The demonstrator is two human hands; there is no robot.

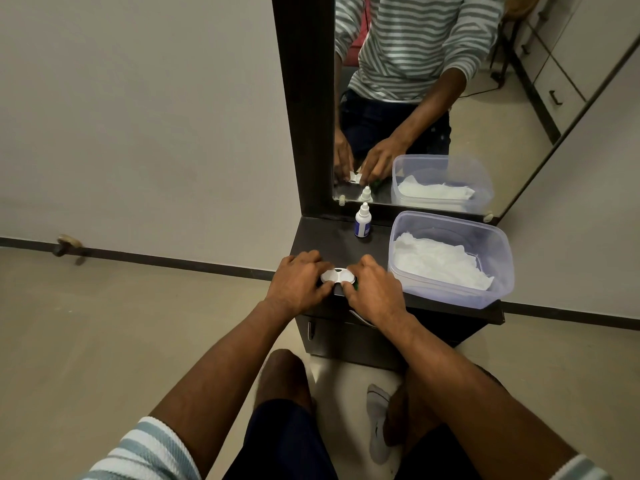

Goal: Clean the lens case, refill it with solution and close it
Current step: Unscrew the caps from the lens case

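A white two-well lens case [337, 275] lies near the front edge of a dark dresser top [323, 237]. My left hand [298, 280] grips the case's left end with curled fingers. Its right end is held by my right hand [372, 289], where a bit of green [355, 287] shows under the fingers. A small white solution bottle [362, 221] with a blue label stands upright behind the case, near the mirror.
A clear plastic tub [498, 282] with white tissues [440, 263] inside sits on the right of the dresser top. A tall mirror [450, 98] in a dark frame stands behind. Tiled floor lies to the left and below, with my knees and a shoe [377, 424].
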